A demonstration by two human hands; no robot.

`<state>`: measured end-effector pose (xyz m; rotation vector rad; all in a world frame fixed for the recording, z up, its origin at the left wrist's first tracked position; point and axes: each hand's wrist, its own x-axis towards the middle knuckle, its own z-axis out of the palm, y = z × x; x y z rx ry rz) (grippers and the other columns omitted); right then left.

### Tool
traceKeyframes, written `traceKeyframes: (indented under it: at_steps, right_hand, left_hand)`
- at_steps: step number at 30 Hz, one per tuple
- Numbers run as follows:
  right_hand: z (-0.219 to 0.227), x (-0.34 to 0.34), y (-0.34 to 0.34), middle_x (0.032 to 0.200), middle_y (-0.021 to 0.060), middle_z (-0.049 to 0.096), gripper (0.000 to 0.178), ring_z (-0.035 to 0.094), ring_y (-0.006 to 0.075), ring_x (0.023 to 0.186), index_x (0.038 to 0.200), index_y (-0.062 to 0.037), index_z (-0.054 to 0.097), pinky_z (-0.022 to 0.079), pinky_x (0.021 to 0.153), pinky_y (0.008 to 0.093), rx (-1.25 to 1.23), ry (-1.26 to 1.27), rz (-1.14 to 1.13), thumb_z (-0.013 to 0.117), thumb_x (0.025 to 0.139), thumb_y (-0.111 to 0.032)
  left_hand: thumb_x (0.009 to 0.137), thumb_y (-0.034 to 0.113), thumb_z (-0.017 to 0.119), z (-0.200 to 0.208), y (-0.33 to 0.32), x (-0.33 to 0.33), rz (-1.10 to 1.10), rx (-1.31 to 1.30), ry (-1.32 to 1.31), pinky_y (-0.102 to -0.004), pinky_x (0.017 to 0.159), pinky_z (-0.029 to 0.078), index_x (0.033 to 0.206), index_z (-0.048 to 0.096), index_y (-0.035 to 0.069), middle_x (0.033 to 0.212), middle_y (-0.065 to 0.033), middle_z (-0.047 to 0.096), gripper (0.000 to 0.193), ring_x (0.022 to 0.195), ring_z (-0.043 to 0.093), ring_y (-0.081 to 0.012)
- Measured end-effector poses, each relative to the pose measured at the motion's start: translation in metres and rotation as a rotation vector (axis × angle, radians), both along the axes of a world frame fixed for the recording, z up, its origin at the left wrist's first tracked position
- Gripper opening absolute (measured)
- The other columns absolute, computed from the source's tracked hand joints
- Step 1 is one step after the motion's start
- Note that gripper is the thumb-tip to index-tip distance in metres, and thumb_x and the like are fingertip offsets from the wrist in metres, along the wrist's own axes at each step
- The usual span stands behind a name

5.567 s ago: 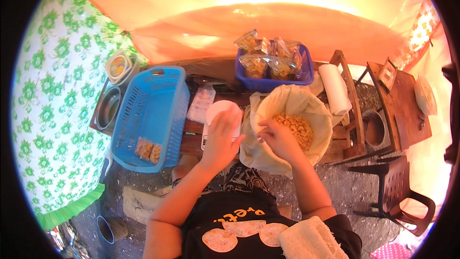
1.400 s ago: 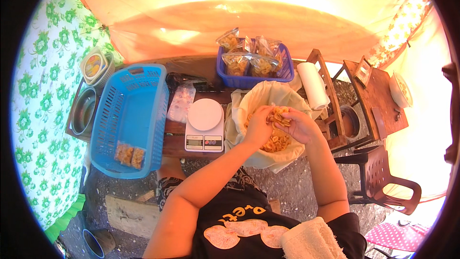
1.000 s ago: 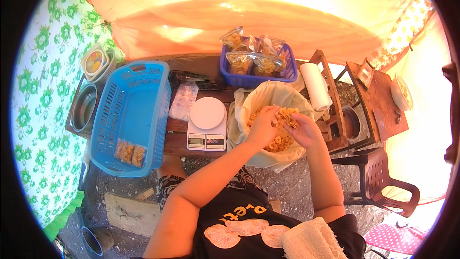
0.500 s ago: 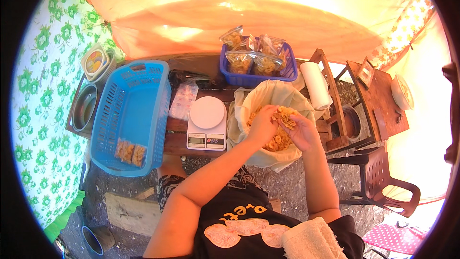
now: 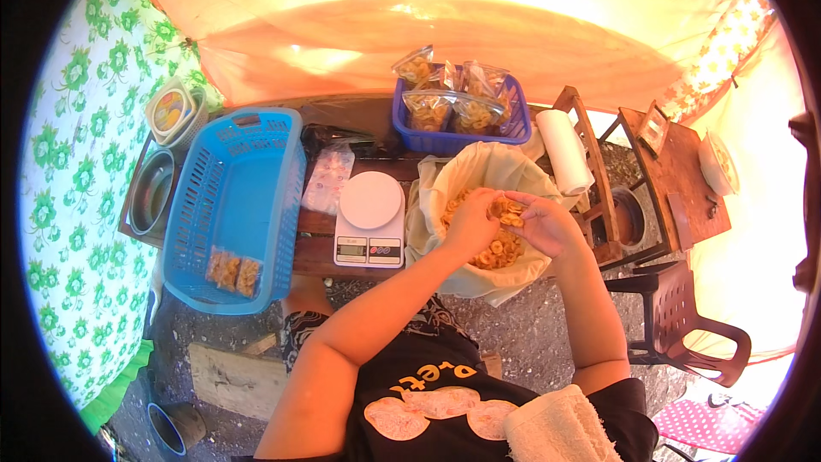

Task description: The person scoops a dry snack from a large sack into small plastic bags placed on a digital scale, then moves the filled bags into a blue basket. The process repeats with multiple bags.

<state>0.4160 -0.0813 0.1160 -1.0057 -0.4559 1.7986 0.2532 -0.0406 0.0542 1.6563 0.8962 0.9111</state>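
Both my hands are over a cloth-lined tub (image 5: 434,278) with banana chips (image 5: 499,252) inside. My left hand (image 5: 473,221) is closed beside a small clump of chips; what its fingers grip is hidden, and I cannot tell whether a clear bag is there. My right hand (image 5: 552,227) has its fingers curled around the right side of that clump. Left of the tub stands a white kitchen scale (image 5: 371,205) with nothing on its round plate. Behind the tub, a dark blue basket (image 5: 462,143) holds several clear bags of chips.
At left is a large light-blue basket (image 5: 235,175) with small chip packs (image 5: 233,272) in it. Clear plastic bags (image 5: 329,178) lie beside the scale. A white plastic roll (image 5: 564,152) leans right of the tub, near a wooden frame (image 5: 594,171) and a brown chair (image 5: 676,312).
My right hand and forearm have shifted to the right and turned, with the fingers now over the chips. Less of the clump shows between my hands. The left hand has barely moved.
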Motion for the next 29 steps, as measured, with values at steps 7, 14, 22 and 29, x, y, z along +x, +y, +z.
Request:
traceKeyframes:
  at_steps: [7, 14, 22, 29]
  right_hand:
    - [0.002, -0.006, 0.002, 0.126, 0.0177, 0.048, 0.047, 0.052, 0.0271, 0.113, 0.127, 0.0078, 0.046, 0.049, 0.092, 0.0369, 0.055, -0.341, 0.035, 0.045, 0.08, 0.008]
    - [-0.035, 0.014, 0.019, 0.131, 0.0257, 0.045, 0.058, 0.057, 0.0324, 0.109, 0.132, 0.0009, 0.046, 0.051, 0.086, 0.0357, 0.175, -1.349, 0.411, 0.067, 0.079, -0.013]
    - [-0.109, -0.01, 0.006, 0.127, 0.0286, 0.047, 0.08, 0.056, 0.0374, 0.108, 0.132, -0.0041, 0.044, 0.048, 0.09, 0.0393, 0.206, -1.657, 0.704, 0.081, 0.068, -0.033]
    - [-0.102, 0.007, 0.008, 0.134, 0.0202, 0.044, 0.078, 0.052, 0.0356, 0.116, 0.136, -0.0079, 0.039, 0.041, 0.101, 0.0413, 0.135, -1.635, 0.827, 0.078, 0.071, -0.029]
  left_hand:
    - [0.072, -0.004, 0.059, 0.001, 0.004, 0.001, 0.009, -0.036, -0.011, -0.0303, 0.069, 0.047, 0.118, 0.059, -0.001, 0.111, -0.0109, 0.058, 0.046, 0.075, 0.058, -0.0194]
    - [0.073, 0.0, 0.061, 0.028, 0.039, -0.021, 0.028, 0.022, 0.014, -0.0281, 0.066, 0.048, 0.117, 0.062, 0.002, 0.097, -0.0081, 0.062, 0.045, 0.072, 0.057, -0.0151]
    - [0.074, 0.001, 0.061, 0.043, 0.049, -0.044, -0.023, -0.078, 0.046, -0.0268, 0.067, 0.048, 0.122, 0.06, 0.003, 0.095, -0.0089, 0.062, 0.048, 0.073, 0.057, -0.013]
    - [0.075, 0.002, 0.06, 0.039, 0.042, -0.048, -0.1, -0.224, 0.063, -0.028, 0.07, 0.05, 0.125, 0.06, 0.008, 0.096, -0.0114, 0.063, 0.05, 0.078, 0.06, -0.0135]
